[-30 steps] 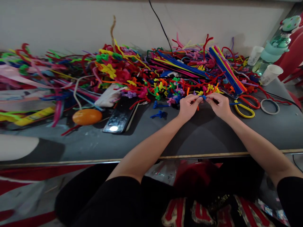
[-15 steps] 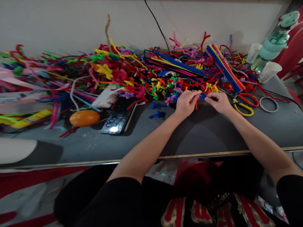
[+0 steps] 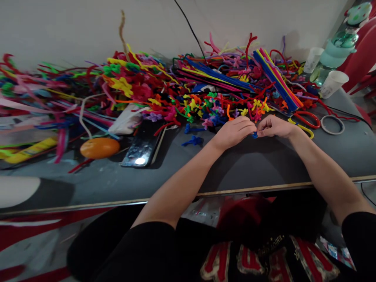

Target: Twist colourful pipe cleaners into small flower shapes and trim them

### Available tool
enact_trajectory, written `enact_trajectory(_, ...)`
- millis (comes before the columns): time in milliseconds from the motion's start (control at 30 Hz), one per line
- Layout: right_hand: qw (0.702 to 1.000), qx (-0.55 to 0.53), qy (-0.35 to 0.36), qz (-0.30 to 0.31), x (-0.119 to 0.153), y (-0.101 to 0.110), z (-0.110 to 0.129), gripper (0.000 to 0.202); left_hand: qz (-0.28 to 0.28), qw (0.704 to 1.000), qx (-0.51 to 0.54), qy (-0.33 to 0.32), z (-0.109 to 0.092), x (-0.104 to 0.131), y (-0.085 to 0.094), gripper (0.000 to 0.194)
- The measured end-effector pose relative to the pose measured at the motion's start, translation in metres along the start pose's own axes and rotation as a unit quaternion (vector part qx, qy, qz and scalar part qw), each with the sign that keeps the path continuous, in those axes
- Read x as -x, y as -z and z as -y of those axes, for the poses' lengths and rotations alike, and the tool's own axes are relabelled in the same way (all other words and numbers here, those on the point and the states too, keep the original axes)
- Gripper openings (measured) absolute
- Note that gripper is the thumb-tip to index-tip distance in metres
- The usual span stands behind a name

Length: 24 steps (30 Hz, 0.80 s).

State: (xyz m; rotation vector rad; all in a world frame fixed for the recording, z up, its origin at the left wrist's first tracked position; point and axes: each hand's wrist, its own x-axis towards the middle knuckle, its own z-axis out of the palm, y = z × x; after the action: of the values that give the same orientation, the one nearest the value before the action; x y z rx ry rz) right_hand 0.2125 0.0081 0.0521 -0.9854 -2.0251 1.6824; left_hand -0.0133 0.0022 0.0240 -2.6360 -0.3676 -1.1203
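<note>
A small blue pipe-cleaner piece (image 3: 255, 134) shows between my two hands, which meet above the grey table. My left hand (image 3: 236, 132) is closed on it, knuckles up, its fingertips mostly hidden. The thumb and forefinger of my right hand (image 3: 270, 127) pinch the same piece from the right side. Just behind my hands lie small twisted flowers in yellow (image 3: 257, 104), purple and pink. Another blue twisted piece (image 3: 193, 141) rests on the table left of my left hand.
A heap of pipe cleaners (image 3: 141, 90) lines the wall. An orange (image 3: 100, 148) and a phone (image 3: 142, 145) are at left. Red-handled scissors (image 3: 307, 119), a tape roll (image 3: 332, 124), paper cups (image 3: 334, 83) and a green bottle (image 3: 337, 55) stand or lie at right.
My hands have come closer together and slightly lower, and less of the blue piece shows between them. An orange stem that hung by my left hand now points up behind it.
</note>
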Motion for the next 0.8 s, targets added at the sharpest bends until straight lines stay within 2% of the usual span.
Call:
enact_trajectory(100, 0.993, 0.114, 0.01, -0.034, 0.002, 0.0, 0.004, 0.026, 0.075, 0.997, 0.008, 0.03, -0.002, 0.0, -0.002, 0.021)
enact_trajectory(200, 0.956, 0.259, 0.025, -0.134, 0.001, -0.008, 0.006, 0.01, 0.114, 0.986, 0.038, 0.112, -0.003, 0.001, -0.008, 0.021)
enact_trajectory(267, 0.915, 0.34, 0.037, -0.213, -0.002, -0.017, 0.004, 0.007, 0.094, 0.976, 0.048, 0.192, -0.004, 0.002, -0.013, 0.019)
enact_trajectory(367, 0.846, 0.438, 0.058, -0.299, -0.006, -0.034, 0.002, 0.013, 0.02, 0.94, 0.082, 0.331, -0.007, 0.001, -0.018, 0.017)
enact_trajectory(433, 0.804, 0.496, 0.084, -0.318, -0.009, -0.041, 0.001, 0.021, -0.025, 0.89, 0.152, 0.429, -0.008, -0.002, -0.02, 0.019)
enact_trajectory(467, 0.787, 0.518, 0.098, -0.321, -0.01, -0.044, 0.001, 0.026, -0.043, 0.852, 0.202, 0.48, -0.008, -0.003, -0.02, 0.021)
enact_trajectory(500, 0.772, 0.536, 0.111, -0.323, -0.011, -0.045, 0.001, 0.03, -0.056, 0.805, 0.259, 0.53, -0.008, -0.005, -0.021, 0.024)
enact_trajectory(567, 0.752, 0.56, 0.131, -0.323, -0.012, -0.046, 0.002, 0.037, -0.071, 0.69, 0.374, 0.615, -0.006, -0.007, -0.021, 0.031)
enact_trajectory(633, 0.741, 0.576, 0.139, -0.316, -0.013, -0.045, 0.004, 0.041, -0.07, 0.58, 0.469, 0.662, -0.002, -0.009, -0.02, 0.038)
enact_trajectory(667, 0.739, 0.58, 0.143, -0.311, -0.013, -0.045, 0.004, 0.043, -0.061, 0.537, 0.505, 0.673, 0.0, -0.009, -0.019, 0.04)
enact_trajectory(700, 0.74, 0.579, 0.148, -0.309, -0.013, -0.044, 0.004, 0.043, -0.047, 0.505, 0.531, 0.678, 0.001, -0.008, -0.018, 0.04)
enact_trajectory(733, 0.744, 0.573, 0.154, -0.308, -0.013, -0.043, 0.003, 0.043, -0.032, 0.487, 0.548, 0.68, 0.002, -0.008, -0.017, 0.039)
enact_trajectory(767, 0.751, 0.561, 0.159, -0.311, -0.013, -0.042, 0.002, 0.041, -0.02, 0.484, 0.551, 0.679, 0.002, -0.008, -0.015, 0.038)
enact_trajectory(800, 0.759, 0.544, 0.163, -0.317, -0.013, -0.041, 0.0, 0.039, -0.018, 0.501, 0.54, 0.676, 0.002, -0.008, -0.013, 0.035)
